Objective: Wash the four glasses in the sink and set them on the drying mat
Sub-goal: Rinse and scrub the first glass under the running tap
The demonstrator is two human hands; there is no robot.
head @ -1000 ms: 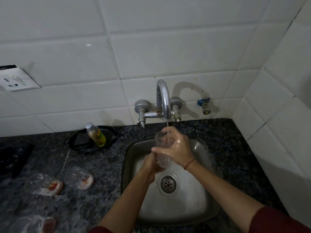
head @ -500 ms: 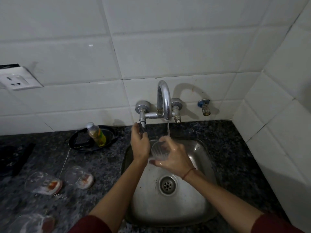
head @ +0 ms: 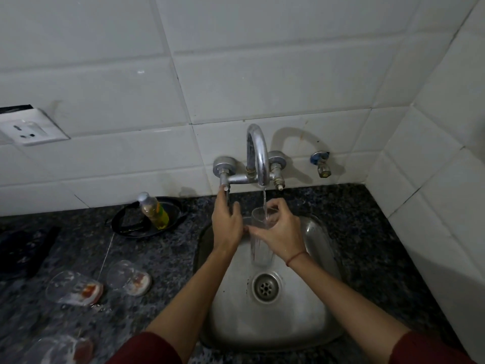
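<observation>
Right hand [head: 282, 239] clamps wet glass [head: 262, 256] under stream [head: 264, 203]; left hand [head: 227, 228] grips tap lever [head: 226, 192]. Risk: overturned lever, harder flow, slick glass slipping into sink [head: 316, 233].

Four glasses [head: 261, 254] [head: 74, 288] [head: 130, 278] [head: 60, 350], one tap [head: 258, 153], one bottle [head: 154, 211], one sink [head: 319, 233], two hands [head: 227, 224] [head: 279, 235].

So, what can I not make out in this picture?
- The tap handle: head view, mostly hidden under the left hand.
- The glass: head view, its middle covered by the right hand.
- The lower-left glass on the counter: head view, cut off by the bottom edge, blurred.
- The dark thing at the left edge: head view, too dim to name.
</observation>
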